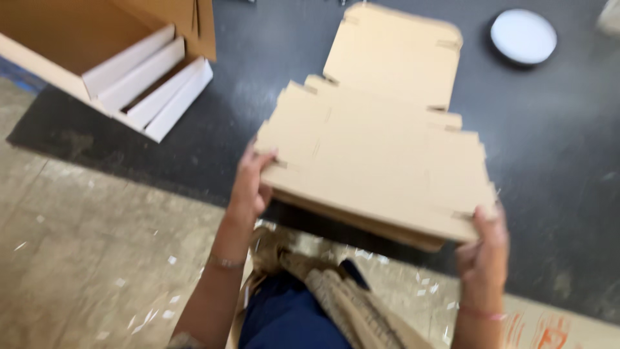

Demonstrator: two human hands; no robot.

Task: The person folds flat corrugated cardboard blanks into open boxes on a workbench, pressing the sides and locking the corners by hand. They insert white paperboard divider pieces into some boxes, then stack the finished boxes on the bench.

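A stack of flat, die-cut brown cardboard box blanks (pixel 381 161) is held over a dark table (pixel 555 155), blurred by motion. My left hand (pixel 250 184) grips the stack's near left edge, thumb on top. My right hand (pixel 485 249) grips its near right corner. Several blanks lie one on another, and the top one's long flap reaches toward the far side of the table.
A large open cardboard carton (pixel 77 39) holding white flat pieces (pixel 155 81) lies at the far left. A round white disc (pixel 523 35) sits at the far right on the table. Below is a worn floor (pixel 84 245) with paper scraps.
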